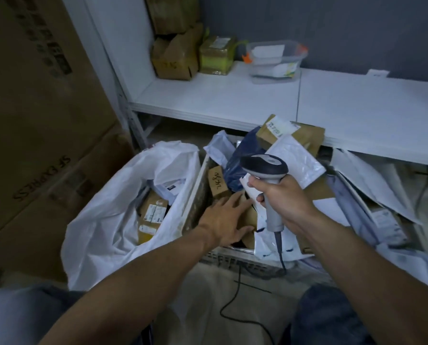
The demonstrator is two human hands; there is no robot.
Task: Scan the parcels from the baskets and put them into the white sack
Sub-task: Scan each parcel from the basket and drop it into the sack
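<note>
Gripping the barcode scanner (266, 175) by its grey handle at centre frame, the right hand (286, 200) is clamped around it; the scanner's long axis runs near upright, head on top, facing the upper left. The left hand (224, 217) lies open, fingers spread, on brown parcels (249, 216) inside the grey basket (195, 200), just left of the scanner. The white sack (108, 220) gapes at lower left, parcels inside.

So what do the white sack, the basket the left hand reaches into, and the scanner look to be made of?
White sack: thin, soft plastic or woven poly, judging by its slack, creased, faintly glossy walls. Basket: rigid, pale moulded plastic, going by its slotted near rim and perforated wall. Scanner: hard plastic, dark smooth head on a grey handle.
</note>
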